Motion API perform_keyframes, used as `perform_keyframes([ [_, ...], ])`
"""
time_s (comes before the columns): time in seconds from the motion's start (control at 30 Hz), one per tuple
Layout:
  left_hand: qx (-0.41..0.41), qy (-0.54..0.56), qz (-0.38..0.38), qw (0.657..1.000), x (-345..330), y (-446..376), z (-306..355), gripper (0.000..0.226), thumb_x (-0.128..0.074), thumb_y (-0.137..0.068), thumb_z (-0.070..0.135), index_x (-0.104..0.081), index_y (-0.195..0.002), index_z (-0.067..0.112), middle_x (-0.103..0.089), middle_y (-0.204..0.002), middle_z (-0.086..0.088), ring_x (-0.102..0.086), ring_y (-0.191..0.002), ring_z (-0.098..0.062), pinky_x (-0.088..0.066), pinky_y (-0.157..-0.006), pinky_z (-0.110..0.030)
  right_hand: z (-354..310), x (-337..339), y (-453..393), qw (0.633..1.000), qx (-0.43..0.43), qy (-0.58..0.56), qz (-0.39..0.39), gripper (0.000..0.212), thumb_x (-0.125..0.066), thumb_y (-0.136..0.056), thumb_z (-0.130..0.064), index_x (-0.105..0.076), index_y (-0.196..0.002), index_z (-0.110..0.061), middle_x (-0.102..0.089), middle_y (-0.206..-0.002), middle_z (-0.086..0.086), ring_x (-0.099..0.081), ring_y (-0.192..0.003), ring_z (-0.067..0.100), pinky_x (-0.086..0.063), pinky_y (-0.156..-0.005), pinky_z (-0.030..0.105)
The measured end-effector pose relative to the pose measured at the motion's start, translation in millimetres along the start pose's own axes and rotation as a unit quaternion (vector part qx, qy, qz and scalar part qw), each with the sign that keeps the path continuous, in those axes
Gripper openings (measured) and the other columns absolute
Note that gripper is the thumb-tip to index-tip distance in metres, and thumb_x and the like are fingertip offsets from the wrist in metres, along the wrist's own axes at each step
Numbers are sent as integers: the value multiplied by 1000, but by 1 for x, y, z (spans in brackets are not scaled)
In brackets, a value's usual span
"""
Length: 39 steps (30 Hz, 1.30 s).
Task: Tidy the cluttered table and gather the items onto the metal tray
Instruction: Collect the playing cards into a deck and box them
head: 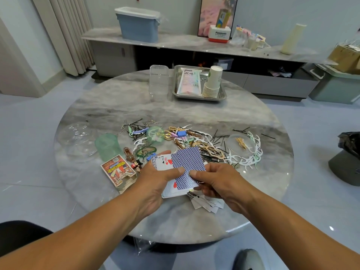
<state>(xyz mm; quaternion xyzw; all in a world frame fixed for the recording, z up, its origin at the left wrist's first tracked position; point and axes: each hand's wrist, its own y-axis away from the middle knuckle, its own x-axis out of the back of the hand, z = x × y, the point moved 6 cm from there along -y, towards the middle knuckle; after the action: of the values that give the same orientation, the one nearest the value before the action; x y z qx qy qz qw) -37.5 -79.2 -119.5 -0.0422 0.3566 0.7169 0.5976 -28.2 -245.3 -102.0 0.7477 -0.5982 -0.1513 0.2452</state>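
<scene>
Playing cards are gathered above the round grey marble table (136, 221).

The blue-backed playing cards (187, 164) are pinched by the left hand (155, 184) and right hand (218, 182); loose ones may be dropped, far from the rectangular metal tray (224, 96).

"Panasonic" on the red-and-white box (218, 34); "7" and a red "6" on fanned playing cards (165, 162)
</scene>
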Motion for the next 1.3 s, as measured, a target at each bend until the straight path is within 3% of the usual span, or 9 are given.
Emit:
perform_keyframes([
  [0.23, 7, -31, 98, 995, 20, -6, 3, 44, -78, -81, -5, -67, -119, 14, -77, -101, -14, -75, -82, -32, -62, -65, -51, -22, 23, 5, 972, 130, 114, 162, 2, -60, -98, -23, -59, -99, -24, -72, -84, -3, -72, -66, 14, -57, -60, 39],
  [0.33, 14, -37, 145, 989, 31, -8, 10, 47, -83, -76, -2, -66, -119, 10, -75, -102, -14, -75, -80, -31, -62, -67, -50, -38, 22, 16, 827, 254, 437, 244, 20, -55, -93, -31, -40, -80, -29, -54, -72, -3, -53, -60, 15, -40, -52, 35],
  [0.43, 16, -41, 137, 990, 30, -8, 8, 41, -83, -77, -2, -68, -113, 10, -77, -95, -13, -76, -75, -29, -62, -64, -49, -19, -1, 12, 733, 235, 619, 158, 20, -56, -91, -26, -37, -86, -28, -48, -87, -8, -54, -81, 23, -35, -63, 35],
  [0.57, 24, -33, 105, 994, 21, -5, 3, 26, -80, -81, 3, -70, -105, 8, -78, -85, -12, -76, -68, -27, -61, -53, -44, 2, -5, 3, 798, 102, 591, 47, 37, -66, -81, -62, -57, -90, -28, -60, -96, -9, -58, -87, 16, -41, -67, 33],
  [0.67, 40, -31, 104, 993, 20, -4, 3, 22, -75, -88, 4, -69, -109, 7, -77, -92, -17, -76, -77, -32, -62, -62, -50, -2, -2, -2, 827, 86, 555, 25, 32, -49, -98, -48, -66, -89, -23, -66, -92, -5, -62, -89, 19, -49, -73, 35],
  [0.73, 44, -35, 103, 993, 19, -3, 2, 25, -68, -91, -2, -67, -115, 5, -75, -101, -22, -73, -88, -38, -60, -73, -56, -8, 3, -3, 887, 87, 449, 56, 33, -41, -105, -36, -70, -101, -20, -71, -104, 0, -66, -93, 20, -55, -83, 39],
  [0.83, 45, -42, 58, 996, 9, 2, 0, 33, -68, -89, -6, -65, -121, 4, -73, -108, -23, -71, -98, -43, -55, -86, -65, -8, 1, -2, 976, 70, 201, 51, 31, -62, -96, -51, -70, -104, -22, -76, -95, -1, -73, -74, 13, -56, -59, 28],
  [1.13, 53, -26, -65, 996, -8, 10, -2, 53, -45, -89, -23, -59, -126, 13, -74, -110, -20, -73, -98, -40, -60, -77, -56, -1, 1, -5, 999, 13, 43, 10, 33, -85, -83, -26, -59, -92, -7, -78, -84, 13, -64, -55, 20, -55, -50, 25],
  [1.3, 11, -59, -47, 997, -8, 8, 1, 57, -65, -84, -18, -59, -132, 11, -73, -115, -19, -68, -108, -42, -53, -94, -61, 3, -4, -4, 999, -3, 29, -38, 36, -84, -84, -25, -70, -111, -6, -79, -94, 11, -70, -68, 18, -55, -54, 21],
])
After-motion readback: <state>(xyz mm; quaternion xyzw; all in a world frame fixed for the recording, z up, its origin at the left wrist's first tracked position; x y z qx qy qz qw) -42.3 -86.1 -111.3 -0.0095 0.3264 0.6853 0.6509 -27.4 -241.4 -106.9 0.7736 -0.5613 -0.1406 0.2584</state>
